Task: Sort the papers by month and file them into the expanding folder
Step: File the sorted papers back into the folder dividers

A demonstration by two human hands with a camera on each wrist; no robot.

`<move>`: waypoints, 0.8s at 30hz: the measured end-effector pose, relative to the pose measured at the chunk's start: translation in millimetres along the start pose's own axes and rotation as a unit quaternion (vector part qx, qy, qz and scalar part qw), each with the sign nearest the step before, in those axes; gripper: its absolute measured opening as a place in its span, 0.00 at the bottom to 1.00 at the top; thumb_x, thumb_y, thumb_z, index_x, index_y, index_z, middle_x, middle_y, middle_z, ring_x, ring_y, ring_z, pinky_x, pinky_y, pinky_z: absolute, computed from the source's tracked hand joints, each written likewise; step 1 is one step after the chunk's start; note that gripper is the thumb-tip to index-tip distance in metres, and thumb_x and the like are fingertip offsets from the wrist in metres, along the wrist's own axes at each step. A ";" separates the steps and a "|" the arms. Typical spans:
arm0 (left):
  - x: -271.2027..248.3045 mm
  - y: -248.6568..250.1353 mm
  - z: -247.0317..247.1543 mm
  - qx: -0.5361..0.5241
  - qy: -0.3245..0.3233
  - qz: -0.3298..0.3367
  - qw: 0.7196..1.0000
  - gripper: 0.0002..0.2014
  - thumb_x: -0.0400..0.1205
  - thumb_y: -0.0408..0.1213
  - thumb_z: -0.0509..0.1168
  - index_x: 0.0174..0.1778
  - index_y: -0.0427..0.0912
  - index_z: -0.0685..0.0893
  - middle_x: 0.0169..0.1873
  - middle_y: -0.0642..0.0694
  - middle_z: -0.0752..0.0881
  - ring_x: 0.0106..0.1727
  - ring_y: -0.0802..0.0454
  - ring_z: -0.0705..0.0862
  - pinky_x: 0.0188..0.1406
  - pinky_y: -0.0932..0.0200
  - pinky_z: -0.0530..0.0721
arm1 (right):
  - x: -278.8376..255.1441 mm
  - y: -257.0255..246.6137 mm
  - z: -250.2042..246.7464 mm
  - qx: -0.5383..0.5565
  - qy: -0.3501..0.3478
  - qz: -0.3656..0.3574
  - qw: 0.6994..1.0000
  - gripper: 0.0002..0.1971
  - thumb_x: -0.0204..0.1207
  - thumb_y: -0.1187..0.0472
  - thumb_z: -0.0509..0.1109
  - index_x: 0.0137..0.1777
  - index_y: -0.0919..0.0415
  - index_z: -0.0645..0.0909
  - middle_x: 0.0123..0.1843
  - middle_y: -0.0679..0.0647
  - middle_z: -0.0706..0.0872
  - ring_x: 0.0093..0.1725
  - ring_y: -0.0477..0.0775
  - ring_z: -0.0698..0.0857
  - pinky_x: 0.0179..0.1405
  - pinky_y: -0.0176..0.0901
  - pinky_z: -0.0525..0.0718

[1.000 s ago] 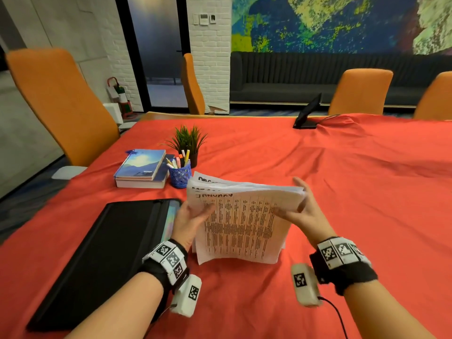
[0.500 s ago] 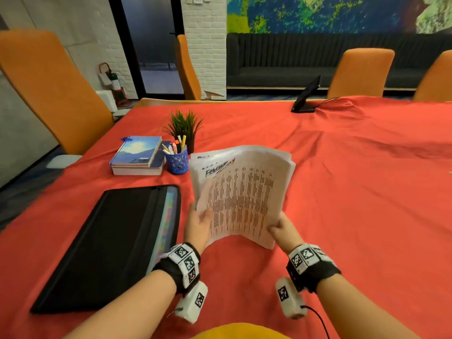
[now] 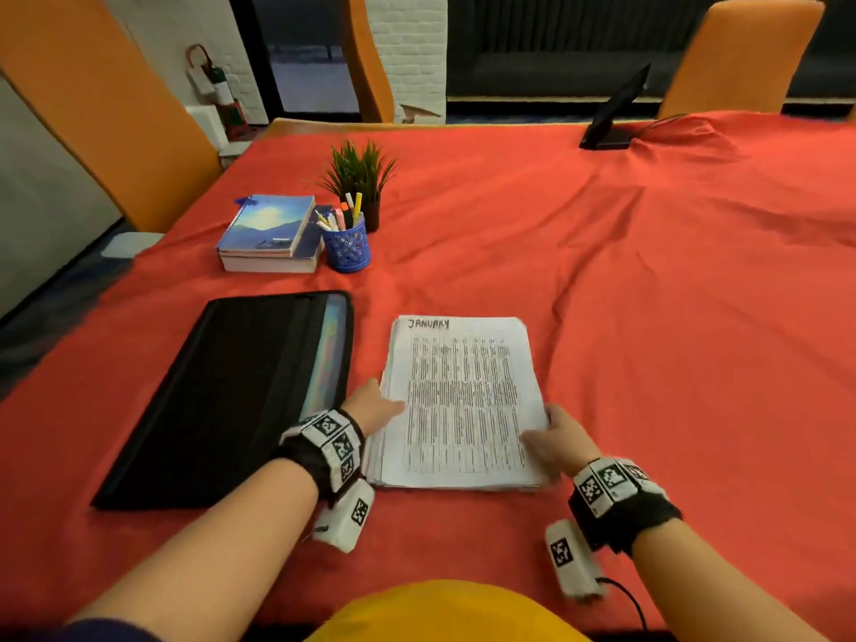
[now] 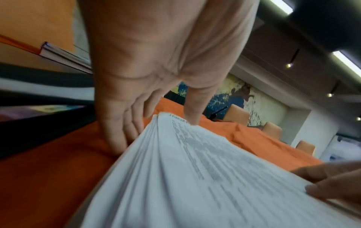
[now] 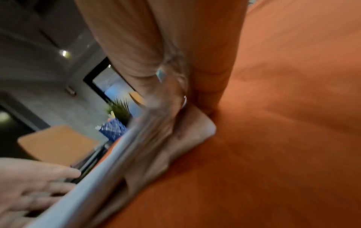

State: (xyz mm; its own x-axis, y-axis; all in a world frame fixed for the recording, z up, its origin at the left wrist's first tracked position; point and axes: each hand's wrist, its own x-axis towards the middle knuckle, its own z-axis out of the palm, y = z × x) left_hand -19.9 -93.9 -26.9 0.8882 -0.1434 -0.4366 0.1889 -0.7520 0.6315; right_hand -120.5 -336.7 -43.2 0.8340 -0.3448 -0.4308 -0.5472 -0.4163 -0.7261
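Observation:
A stack of printed papers [image 3: 463, 400] lies flat on the red tablecloth [image 3: 648, 317], its top sheet headed "JANUARY". My left hand [image 3: 375, 405] is at the stack's left edge; in the left wrist view its fingers [image 4: 117, 123] run straight down to the cloth beside the stack of papers [image 4: 195, 177] and the thumb touches the top sheet. My right hand [image 3: 556, 437] holds the right edge, thumb on top; the right wrist view is blurred. The black expanding folder [image 3: 222, 391] lies left of the papers, with coloured dividers showing along its open side.
Two stacked books [image 3: 271, 234], a blue pen cup [image 3: 346, 245] and a small potted plant [image 3: 359, 173] stand behind the folder. A dark tablet on a stand [image 3: 611, 113] is at the far edge. Orange chairs [image 3: 92, 108] surround the table.
The stack was held up off the table and leafed through, with a February sheet showing. Now it lies flat on the cloth with the January sheet on top, and both hands are at its sides.

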 end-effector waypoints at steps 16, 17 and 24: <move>4.5 -15.1 -61.9 0.242 0.114 -0.138 0.954 0.44 0.75 0.66 0.61 0.78 0.37 0.62 0.75 0.34 0.65 0.76 0.32 0.63 0.72 0.36 0.67 | -14.1 -32.9 12.7 -0.233 0.098 -0.003 0.967 0.38 0.68 0.42 0.73 0.69 0.68 0.67 0.65 0.65 0.73 0.65 0.65 0.73 0.64 0.51 0.72; 8.7 -19.8 -60.5 0.270 0.079 -0.174 0.944 0.51 0.72 0.70 0.61 0.81 0.37 0.54 0.78 0.32 0.59 0.78 0.29 0.57 0.75 0.32 0.61 | -11.8 -35.2 18.8 -0.252 0.091 0.025 0.963 0.42 0.66 0.40 0.74 0.70 0.68 0.66 0.65 0.65 0.73 0.66 0.64 0.73 0.64 0.51 0.73; 4.1 -38.8 -69.4 0.250 0.026 -0.169 0.953 0.48 0.74 0.64 0.60 0.80 0.33 0.54 0.74 0.28 0.67 0.71 0.30 0.72 0.69 0.43 0.74 | -3.6 -35.2 32.1 -0.263 0.113 0.118 0.951 0.43 0.58 0.46 0.83 0.66 0.68 0.66 0.64 0.64 0.75 0.64 0.66 0.76 0.63 0.54 0.78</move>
State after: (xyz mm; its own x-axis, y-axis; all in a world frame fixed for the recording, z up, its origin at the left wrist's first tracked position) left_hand 5.4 -20.6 -8.8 0.8340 0.1845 -0.5200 0.2572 -0.9638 0.0705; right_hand -102.0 -293.8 -33.3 0.6790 -0.6283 -0.3797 -0.7271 -0.6471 -0.2295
